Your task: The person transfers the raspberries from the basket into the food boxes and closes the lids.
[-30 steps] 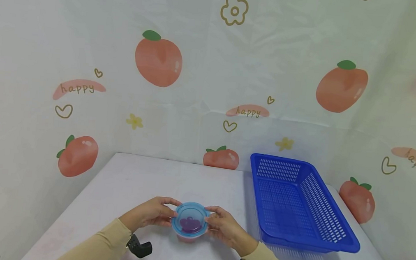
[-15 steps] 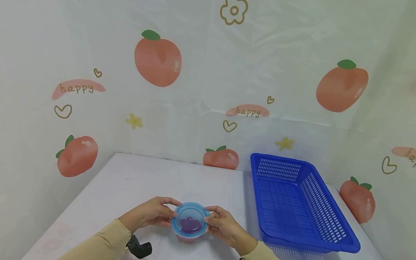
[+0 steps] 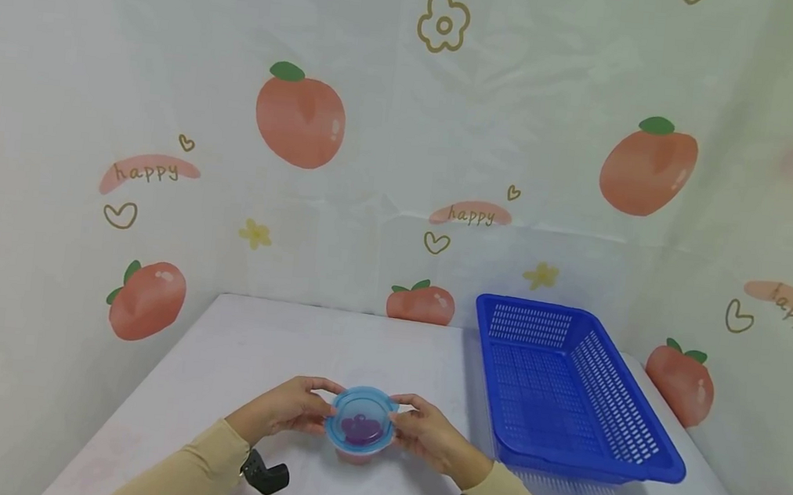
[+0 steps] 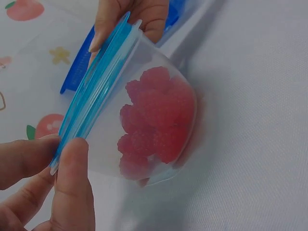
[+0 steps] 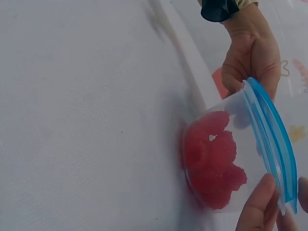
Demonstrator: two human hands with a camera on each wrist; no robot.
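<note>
A clear round food container [image 4: 108,144] with a blue lid [image 3: 362,411] stands on the table in front of me. Raspberries [image 4: 159,110] fill its lower part, seen through the wall in both wrist views; through the lid they look purple. My left hand [image 3: 286,408] pinches the left side of the rim between fingers and thumb. Opposite it, my right hand [image 3: 433,435] grips the right side the same way. The lid lies over the container's mouth, its edge right along the rim in the wrist views.
A blue plastic basket [image 3: 492,366] with slotted walls stands to the right, beyond my right hand. The white table [image 3: 276,331] meets a fruit-printed cloth backdrop [image 3: 379,120] at its far edge. Each wrist carries a black device [image 3: 266,474].
The head view has tilted very slightly. Both hands stay at the container's rim, with almost no visible movement.
</note>
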